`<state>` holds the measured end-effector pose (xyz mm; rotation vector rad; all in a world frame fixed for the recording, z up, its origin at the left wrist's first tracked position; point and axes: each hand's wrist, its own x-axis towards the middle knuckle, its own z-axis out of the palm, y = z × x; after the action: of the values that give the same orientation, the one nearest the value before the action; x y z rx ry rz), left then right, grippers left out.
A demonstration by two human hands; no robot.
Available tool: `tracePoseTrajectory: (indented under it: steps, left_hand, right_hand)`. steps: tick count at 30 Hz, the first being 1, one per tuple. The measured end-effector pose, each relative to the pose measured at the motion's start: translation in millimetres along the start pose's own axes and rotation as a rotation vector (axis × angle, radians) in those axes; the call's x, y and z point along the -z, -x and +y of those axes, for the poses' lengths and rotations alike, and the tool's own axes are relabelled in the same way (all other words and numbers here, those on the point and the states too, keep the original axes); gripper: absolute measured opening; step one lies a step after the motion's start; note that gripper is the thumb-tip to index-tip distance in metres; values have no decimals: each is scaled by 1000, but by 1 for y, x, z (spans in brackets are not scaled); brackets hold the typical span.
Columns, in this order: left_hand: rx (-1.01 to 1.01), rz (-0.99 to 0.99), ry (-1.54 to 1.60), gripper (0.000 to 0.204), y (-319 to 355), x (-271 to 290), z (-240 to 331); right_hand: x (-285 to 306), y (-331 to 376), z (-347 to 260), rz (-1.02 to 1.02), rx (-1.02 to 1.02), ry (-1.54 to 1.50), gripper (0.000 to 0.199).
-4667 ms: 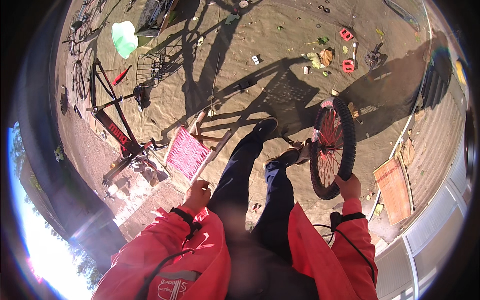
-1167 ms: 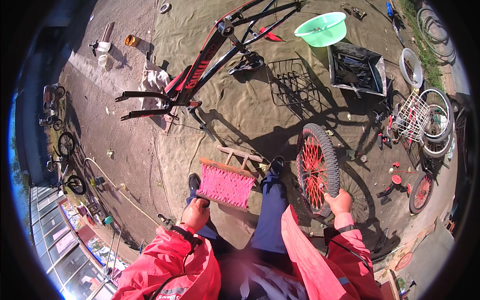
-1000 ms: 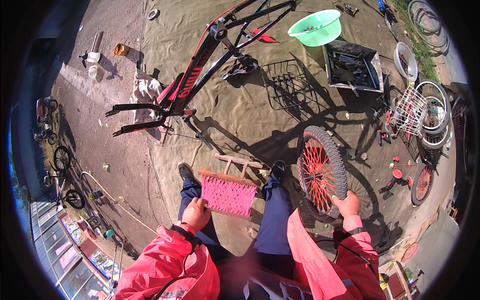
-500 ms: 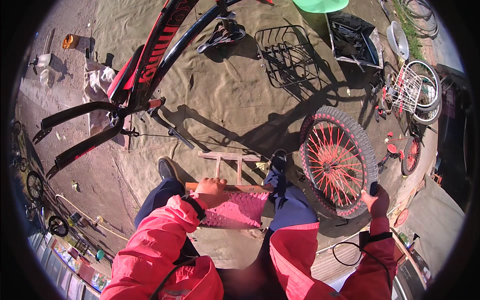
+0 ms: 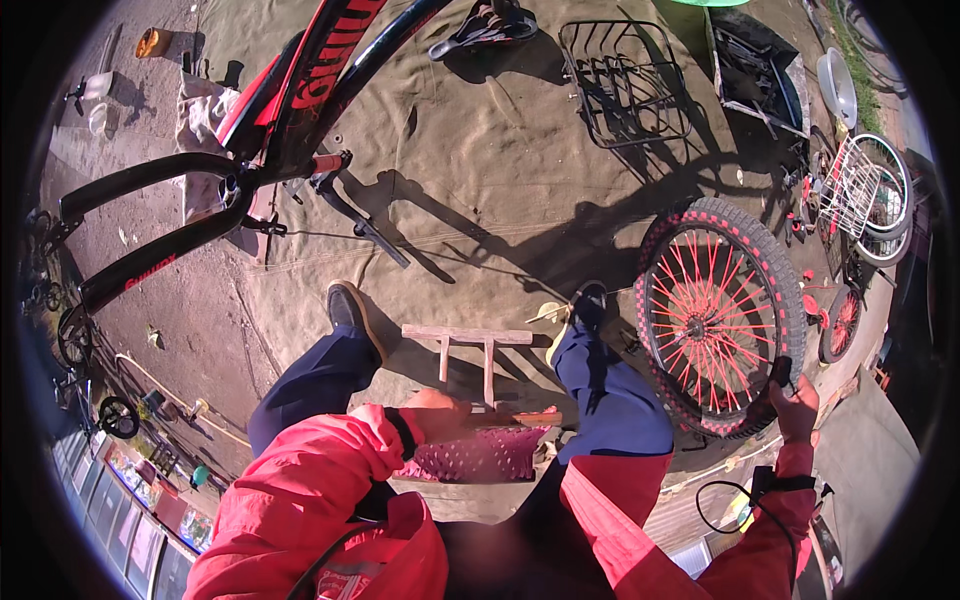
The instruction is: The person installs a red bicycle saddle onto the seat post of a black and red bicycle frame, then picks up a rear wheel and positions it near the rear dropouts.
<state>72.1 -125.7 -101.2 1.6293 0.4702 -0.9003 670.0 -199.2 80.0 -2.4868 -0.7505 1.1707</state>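
Observation:
My left hand (image 5: 437, 415), blurred, grips the near wooden bar of a low stool with a pink woven seat (image 5: 478, 455). The stool sits between my legs, its far wooden bar (image 5: 467, 334) toward my feet. To the right, my right hand (image 5: 797, 405) is closed around a small black thing (image 5: 781, 371) at the near edge of a bicycle wheel. That wheel (image 5: 705, 325) has red spokes and a knobbly black tyre with red patches; I cannot tell whether the hand also grips it. A black and red bicycle frame with a fork (image 5: 245, 185) stands at the upper left.
A bicycle saddle (image 5: 485, 32), a black wire rack (image 5: 625, 85) and a tool box (image 5: 760, 70) lie on the far part of the brown ground sheet (image 5: 480, 150). At right are a small bicycle with a white basket (image 5: 850, 185) and a pale basin (image 5: 837, 87).
With my left hand on it, the stool has come nearer to my body relative to my feet. The view has shifted. My right hand stays at the wheel's edge.

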Motion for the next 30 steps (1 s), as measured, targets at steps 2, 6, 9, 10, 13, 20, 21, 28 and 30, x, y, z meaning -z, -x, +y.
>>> tracePoseTrajectory:
  steps: [2,6,9,10,13,20,21,28,30]
  left_hand:
    - [9,-36,38,48,-4,-15,-7]
    - [48,-71,27,47,-19,-38,-19]
    - [-41,-186,-44,47,-30,-40,-25]
    - [-37,-217,-36,49,-33,-36,-26]
    - [-125,-274,-48,52,-36,-18,-25]
    - [-84,-186,-104,66,-39,35,-21]
    - [-49,-147,-105,67,-42,41,-23]
    - [102,302,-81,63,-33,46,-5]
    - [65,445,-61,59,-19,47,2]
  right_hand:
    - [2,-1,-2,61,-18,210,21]
    - [0,-5,-4,75,2,250,21]
    - [-1,-6,-16,104,20,403,18]
    - [-3,-5,-20,98,10,371,20]
    - [-11,-3,-31,127,52,362,23]
    - [-35,24,-36,235,154,329,19]
    - [-37,29,-37,224,139,331,20]
    - [-67,68,-43,368,203,543,33]
    - [-73,70,-52,393,234,544,35]
